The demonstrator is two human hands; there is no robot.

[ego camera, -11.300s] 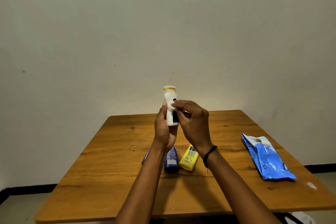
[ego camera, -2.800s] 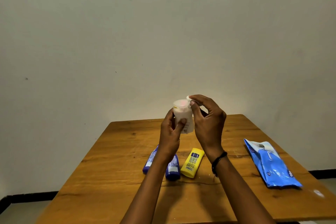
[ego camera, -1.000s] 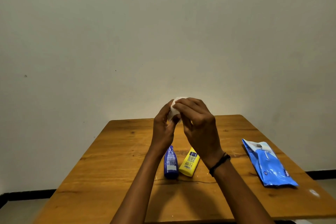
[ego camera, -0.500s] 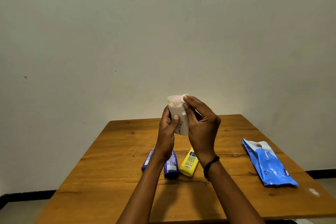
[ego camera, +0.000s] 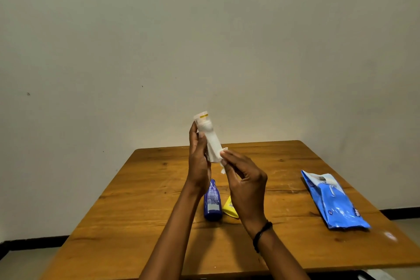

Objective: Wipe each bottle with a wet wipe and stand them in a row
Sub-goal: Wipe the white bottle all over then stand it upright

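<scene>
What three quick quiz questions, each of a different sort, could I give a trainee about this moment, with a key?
1. True or false: the white bottle is standing on the table.
2. Multiple choice: what does the right hand pinch against the lower end of the white bottle? A) a cap B) a wet wipe C) the blue pack
3. Fill in: the blue bottle and the yellow bottle are both ____ on the table.

Key
1. False: the left hand holds it up in the air, tilted.
2. B
3. lying down, side by side, behind the arms.
</scene>
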